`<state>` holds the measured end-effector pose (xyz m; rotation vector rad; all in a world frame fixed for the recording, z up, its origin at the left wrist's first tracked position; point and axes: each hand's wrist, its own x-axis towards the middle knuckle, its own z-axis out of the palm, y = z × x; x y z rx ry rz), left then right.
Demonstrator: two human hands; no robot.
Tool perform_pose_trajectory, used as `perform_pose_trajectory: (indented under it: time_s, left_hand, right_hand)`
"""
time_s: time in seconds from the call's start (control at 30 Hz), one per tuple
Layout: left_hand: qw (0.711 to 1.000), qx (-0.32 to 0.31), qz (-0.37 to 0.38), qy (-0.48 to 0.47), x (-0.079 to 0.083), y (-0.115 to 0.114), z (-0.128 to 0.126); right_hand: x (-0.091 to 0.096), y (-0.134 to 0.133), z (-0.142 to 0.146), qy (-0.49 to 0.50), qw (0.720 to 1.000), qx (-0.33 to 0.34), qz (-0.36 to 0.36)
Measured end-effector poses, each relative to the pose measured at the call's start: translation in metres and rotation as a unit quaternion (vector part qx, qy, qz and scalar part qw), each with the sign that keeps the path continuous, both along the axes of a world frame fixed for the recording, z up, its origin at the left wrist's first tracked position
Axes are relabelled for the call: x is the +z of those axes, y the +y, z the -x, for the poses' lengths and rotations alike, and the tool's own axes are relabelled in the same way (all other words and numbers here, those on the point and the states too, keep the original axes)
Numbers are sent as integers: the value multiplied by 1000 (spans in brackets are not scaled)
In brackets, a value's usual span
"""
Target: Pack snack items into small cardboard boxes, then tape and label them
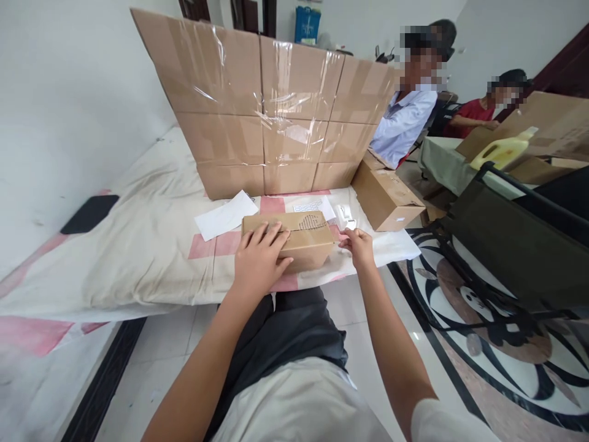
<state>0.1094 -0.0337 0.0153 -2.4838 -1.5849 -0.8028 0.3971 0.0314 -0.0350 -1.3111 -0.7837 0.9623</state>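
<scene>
A closed cardboard box [306, 248] lies lengthwise at the near edge of the cloth-covered bed or table in front of me. Its top bears a dark patterned patch near the right end. My left hand [261, 255] rests on the box's left part, fingers spread over the top and the near side. Just off the right end of the box, my right hand [358, 245] has thumb and fingertips pinched together; what they hold, if anything, is too small to tell. Right behind those fingertips lies a small white object [345, 218], its kind unclear.
A tall cardboard panel [294, 116] made of taped sections stands behind the box. White paper [225, 215] and a printed sheet [313, 207] lie before it. To the right are another carton [389, 193], a dark folding chair [497, 239] and two seated people. A black flat object [89, 214] lies left.
</scene>
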Motion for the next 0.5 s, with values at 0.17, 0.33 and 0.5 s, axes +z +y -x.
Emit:
perform_pose_trajectory:
  time_s: [0.17,0.33,0.5]
  left_hand:
    - [991,-55,-95,-81,2,4,0]
    - [947,-116,-43,-296,3,-18,-18]
    - [847,-197,156,-468,15,-20,-35]
  right_hand:
    - [35,-54,30,-45,987,79,-132]
    - [63,-94,53,-125,948,189,-222]
    - [71,-116,73,-174,907,263,-279]
